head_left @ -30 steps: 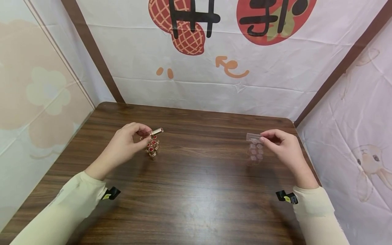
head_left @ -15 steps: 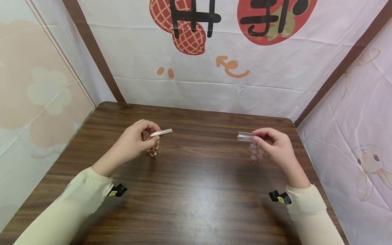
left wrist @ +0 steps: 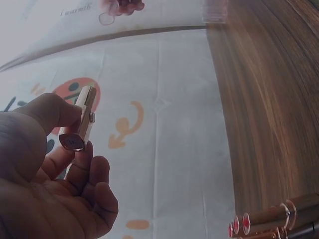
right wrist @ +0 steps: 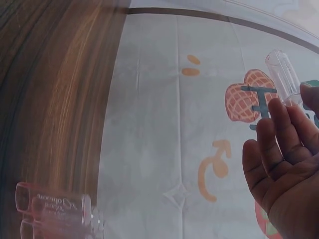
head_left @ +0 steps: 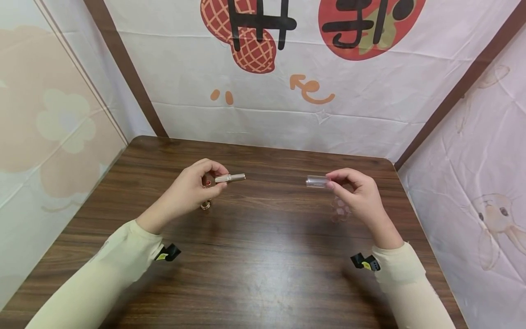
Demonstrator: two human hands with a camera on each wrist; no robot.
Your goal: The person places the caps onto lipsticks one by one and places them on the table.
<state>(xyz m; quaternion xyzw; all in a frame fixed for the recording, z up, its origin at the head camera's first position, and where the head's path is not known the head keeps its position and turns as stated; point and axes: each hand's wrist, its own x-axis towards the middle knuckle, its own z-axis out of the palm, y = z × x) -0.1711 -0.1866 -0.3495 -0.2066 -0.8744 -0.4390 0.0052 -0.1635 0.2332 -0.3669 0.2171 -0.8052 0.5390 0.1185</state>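
Note:
In the head view my left hand (head_left: 191,189) pinches a gold lipstick tube (head_left: 235,177) between thumb and fingers, its far end pointing right. The left wrist view shows the dark, squarish near end of this lipstick tube (left wrist: 75,142). Opposite, my right hand (head_left: 356,194) pinches a clear lipstick cap (head_left: 316,181) by one end, pointing left. Tube and cap are apart, above the table, roughly in line. Below the left hand stand other gold lipstick tubes (head_left: 206,205) with red tops, partly hidden by it. Clear caps (head_left: 340,212) stand beneath the right hand.
A brown wood-grain table (head_left: 263,256) lies under both hands. Behind it hangs a white printed cloth (head_left: 263,123), with more printed cloth along the left and right sides. Each sleeve has a small black device (head_left: 168,252) at the cuff.
Both hands have moved toward each other, the left going right with the lipstick tube, the right going left with the cap. The tube has levelled out and the gap has narrowed.

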